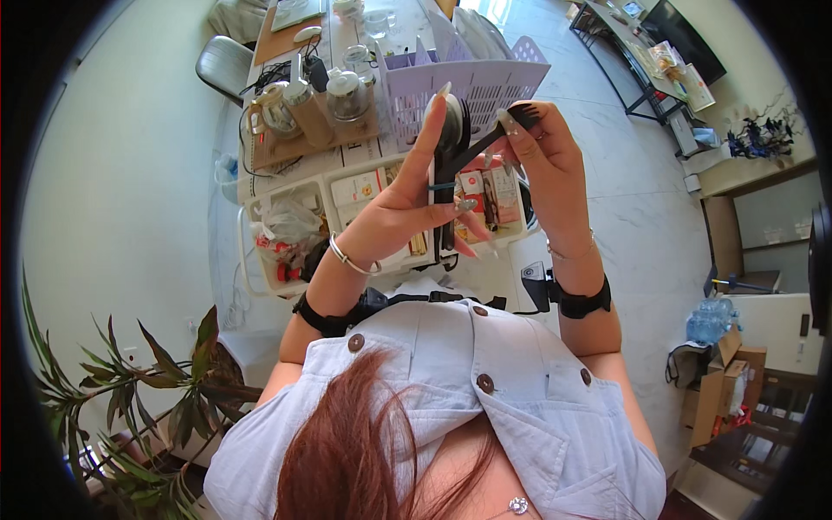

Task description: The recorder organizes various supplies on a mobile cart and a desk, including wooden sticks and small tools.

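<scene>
My left hand is closed around a bundle of black plastic cutlery, with spoon bowls and fork tines pointing up and a blue-green band around the handles. In my right hand is the head of one black fork, pinched between thumb and fingers and slanting away to the upper right. Its handle end meets the bundle near the band; I cannot tell whether the band still holds it. Below my hands lies a white storage box with compartments of small packets, boxes and plastic bags.
A lilac perforated basket stands on the table behind my hands. To its left, a wooden tray carries glass jars and a jug. A leafy potted plant is at lower left; cardboard boxes and water bottles are at right.
</scene>
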A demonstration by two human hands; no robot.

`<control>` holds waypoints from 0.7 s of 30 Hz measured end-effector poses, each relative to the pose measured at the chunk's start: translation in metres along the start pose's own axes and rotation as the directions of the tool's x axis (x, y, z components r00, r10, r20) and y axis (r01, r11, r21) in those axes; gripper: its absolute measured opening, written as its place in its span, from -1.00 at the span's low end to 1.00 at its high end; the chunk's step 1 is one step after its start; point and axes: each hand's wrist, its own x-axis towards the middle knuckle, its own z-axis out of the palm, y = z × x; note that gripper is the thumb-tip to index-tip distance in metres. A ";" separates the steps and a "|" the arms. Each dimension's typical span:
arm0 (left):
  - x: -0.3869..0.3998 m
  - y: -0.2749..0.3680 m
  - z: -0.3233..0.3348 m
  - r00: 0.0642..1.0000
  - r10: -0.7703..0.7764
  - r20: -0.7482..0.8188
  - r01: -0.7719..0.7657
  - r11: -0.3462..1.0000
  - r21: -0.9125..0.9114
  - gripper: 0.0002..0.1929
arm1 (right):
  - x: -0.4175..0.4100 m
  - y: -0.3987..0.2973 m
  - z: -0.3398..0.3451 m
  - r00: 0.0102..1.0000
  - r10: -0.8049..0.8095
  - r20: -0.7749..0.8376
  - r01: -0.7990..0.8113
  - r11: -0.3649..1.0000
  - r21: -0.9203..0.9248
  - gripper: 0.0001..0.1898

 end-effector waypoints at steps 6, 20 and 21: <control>-0.006 0.005 0.000 0.999 -0.009 0.049 0.002 0.991 0.134 0.00 | -0.003 -0.007 0.000 0.999 -0.028 0.027 0.032 0.988 -0.151 -0.87; -0.029 0.017 0.007 0.987 -0.081 -0.138 0.123 0.935 0.332 -0.21 | -0.028 -0.033 0.019 0.991 -0.129 -0.046 0.088 0.860 -0.502 -0.89; -0.031 0.016 0.008 0.991 -0.049 -0.128 0.092 0.929 0.357 -0.22 | -0.028 -0.030 0.018 0.988 -0.149 -0.027 0.117 0.865 -0.488 -0.89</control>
